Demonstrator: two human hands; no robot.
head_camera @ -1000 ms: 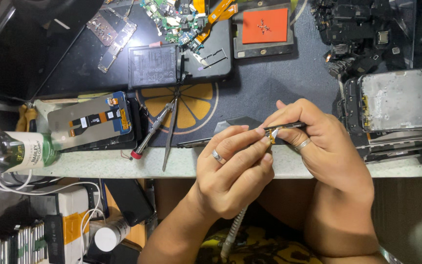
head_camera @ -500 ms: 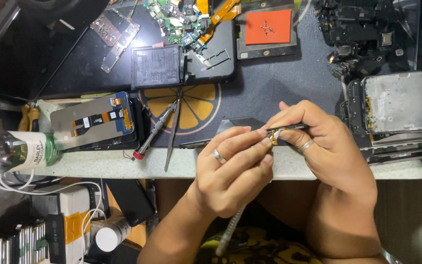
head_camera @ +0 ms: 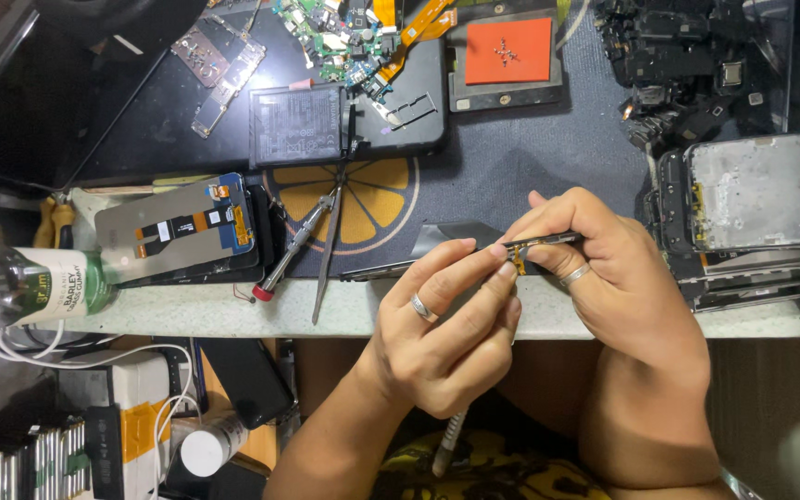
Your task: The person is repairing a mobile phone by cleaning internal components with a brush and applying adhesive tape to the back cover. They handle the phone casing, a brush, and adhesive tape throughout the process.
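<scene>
Count: two hands [head_camera: 446, 343] [head_camera: 622, 278], one screwdriver [head_camera: 291, 252], one tweezers [head_camera: 328, 250], one bottle [head_camera: 34, 285], one battery [head_camera: 296, 125].

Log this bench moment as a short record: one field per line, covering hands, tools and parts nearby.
left hand: ringed, fingertips pinching a small gold-tipped part
right hand: grip on the same small part, thin dark strip
screwdriver: red-capped, lying on the mat
tweezers: beside the screwdriver
phone screen: face down, left of mat
orange pad: top centre
bottle: on its side, far left
</scene>
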